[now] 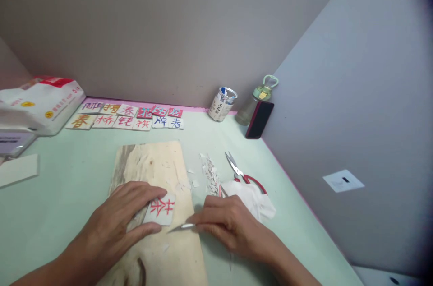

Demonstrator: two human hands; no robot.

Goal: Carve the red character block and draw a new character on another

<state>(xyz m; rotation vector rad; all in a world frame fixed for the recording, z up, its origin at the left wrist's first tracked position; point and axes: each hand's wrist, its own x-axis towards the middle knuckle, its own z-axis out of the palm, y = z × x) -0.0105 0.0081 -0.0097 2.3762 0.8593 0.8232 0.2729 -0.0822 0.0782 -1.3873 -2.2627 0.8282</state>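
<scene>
On a wooden board (169, 164) lies a small white square tile (165, 218) with a red character, turned sideways. My left hand (125, 218) grips the tile between thumb and fingers from its left side. In my right hand (230, 223) is a craft knife (184, 227), pinched near its metal front. Its blade points left and rests on or just above the board, close to the tile's lower right corner, apart from it. Small pale scraps (182, 183) are scattered on the board.
Shavings (212, 175), red-handled scissors (241, 172) and a white tissue (255, 200) lie right of the board. Character tiles (123, 121) line the back. A can (221, 105), green-lidded bottle (245, 112) and leaning phone (260, 120) stand back right. Packages (50, 105) fill the left; walls enclose the table.
</scene>
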